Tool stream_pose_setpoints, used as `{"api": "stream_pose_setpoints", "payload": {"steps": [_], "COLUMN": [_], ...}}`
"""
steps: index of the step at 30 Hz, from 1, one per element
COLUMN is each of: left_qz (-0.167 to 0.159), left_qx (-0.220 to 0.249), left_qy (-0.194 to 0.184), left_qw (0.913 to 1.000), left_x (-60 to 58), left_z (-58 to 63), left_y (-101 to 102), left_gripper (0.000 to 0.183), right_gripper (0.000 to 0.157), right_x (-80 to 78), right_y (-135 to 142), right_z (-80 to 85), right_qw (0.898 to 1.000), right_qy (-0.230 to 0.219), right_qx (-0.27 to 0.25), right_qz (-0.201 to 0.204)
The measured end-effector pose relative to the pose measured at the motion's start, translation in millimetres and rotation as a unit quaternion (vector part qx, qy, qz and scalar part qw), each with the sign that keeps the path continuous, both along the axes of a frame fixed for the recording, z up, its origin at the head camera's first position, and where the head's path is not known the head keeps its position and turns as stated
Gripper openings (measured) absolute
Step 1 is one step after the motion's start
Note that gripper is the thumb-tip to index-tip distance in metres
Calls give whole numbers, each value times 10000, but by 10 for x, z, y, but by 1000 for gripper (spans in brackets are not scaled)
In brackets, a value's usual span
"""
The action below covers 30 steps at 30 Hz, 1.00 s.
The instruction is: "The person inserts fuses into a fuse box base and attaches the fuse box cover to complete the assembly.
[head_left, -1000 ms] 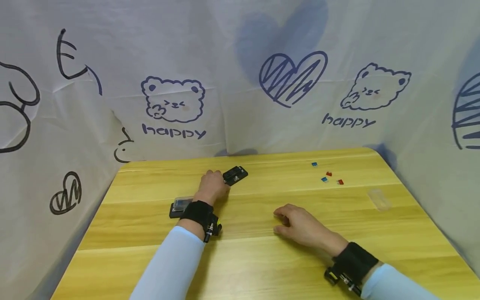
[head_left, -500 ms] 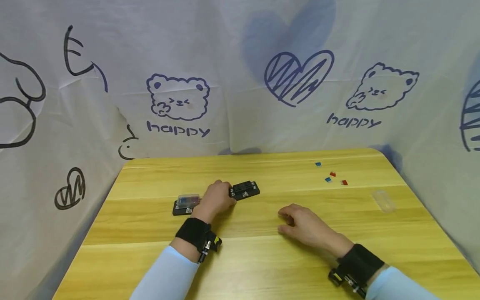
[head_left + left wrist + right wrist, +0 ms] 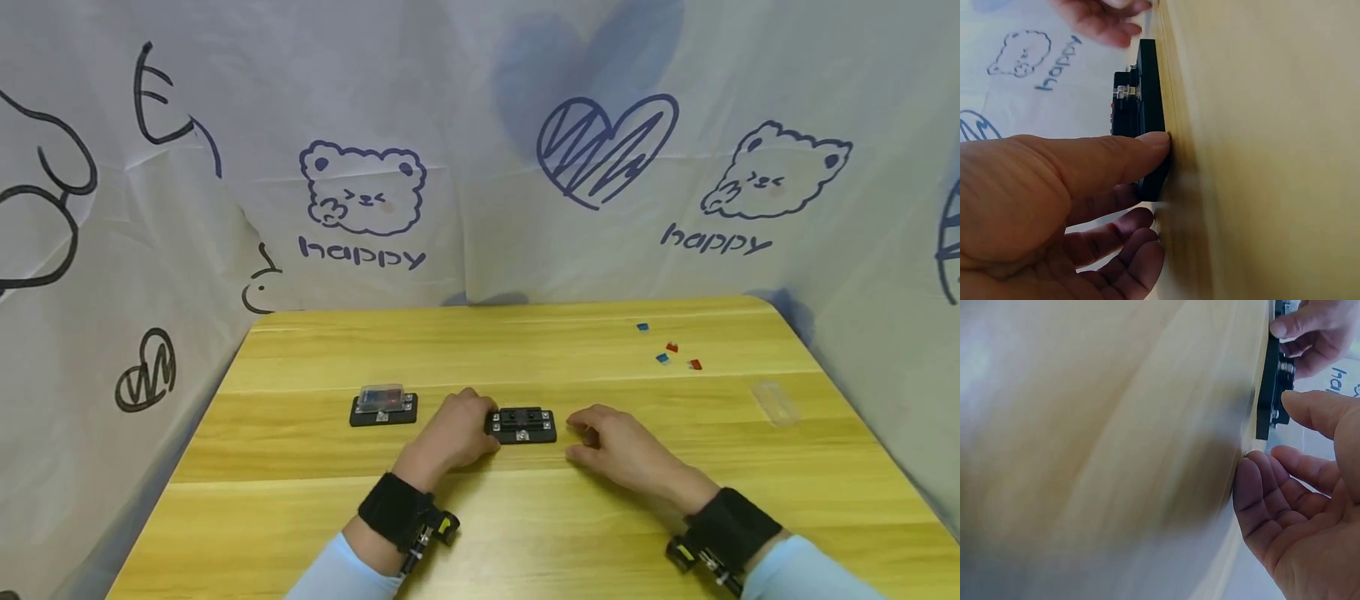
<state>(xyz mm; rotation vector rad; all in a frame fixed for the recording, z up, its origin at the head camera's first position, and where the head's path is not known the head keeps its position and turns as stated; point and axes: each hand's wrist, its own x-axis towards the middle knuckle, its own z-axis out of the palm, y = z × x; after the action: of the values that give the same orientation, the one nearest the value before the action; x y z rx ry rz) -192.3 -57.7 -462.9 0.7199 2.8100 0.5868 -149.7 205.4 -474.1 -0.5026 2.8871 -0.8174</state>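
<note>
A black fuse block (image 3: 522, 427) with metal screw terminals lies near the middle of the table. My left hand (image 3: 459, 429) pinches its left end between thumb and fingers. In the left wrist view the thumb presses the near edge of the fuse block (image 3: 1150, 94), just above the wood. My right hand (image 3: 618, 446) is a short way off the block's right end, touching none of it. Its fingers are loosely bent, with a gap between thumb and fingertips in the right wrist view, and nothing is between them.
Another fuse block (image 3: 383, 414) under a clear cover (image 3: 381, 398) stands to the left. Small blue blade fuses (image 3: 662, 358) and red blade fuses (image 3: 695, 365) lie at the back right. A loose clear cover (image 3: 776, 402) is further right. A white cloth (image 3: 480, 167) hangs behind the table (image 3: 525, 533).
My left hand has drawn the fuse block toward me and to the right, turning it nearly square to the table's front. The right hand has stayed almost still.
</note>
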Motion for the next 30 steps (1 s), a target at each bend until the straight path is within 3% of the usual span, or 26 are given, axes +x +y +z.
{"api": "stream_pose_setpoints", "payload": {"steps": [6, 15, 22, 30], "left_qz": [5, 215, 233, 223], "left_qx": [167, 427, 556, 636], "left_qy": [18, -43, -135, -161], "left_qw": [9999, 9988, 9981, 9976], "left_x": [123, 173, 173, 183], "left_z": [-42, -122, -129, -135], "left_y": [79, 104, 87, 49], "left_gripper": [54, 54, 54, 53], "right_gripper": [43, 42, 41, 46], "right_x": [-20, -119, -315, -548], "right_y": [76, 308, 590, 826], "right_z": [-4, 7, 41, 93], "right_qw": [9999, 9992, 9971, 9973], "right_qy": [-48, -175, -334, -95], "right_qx": [-64, -271, -410, -6], "right_qz": [-86, -219, -546, -729]}}
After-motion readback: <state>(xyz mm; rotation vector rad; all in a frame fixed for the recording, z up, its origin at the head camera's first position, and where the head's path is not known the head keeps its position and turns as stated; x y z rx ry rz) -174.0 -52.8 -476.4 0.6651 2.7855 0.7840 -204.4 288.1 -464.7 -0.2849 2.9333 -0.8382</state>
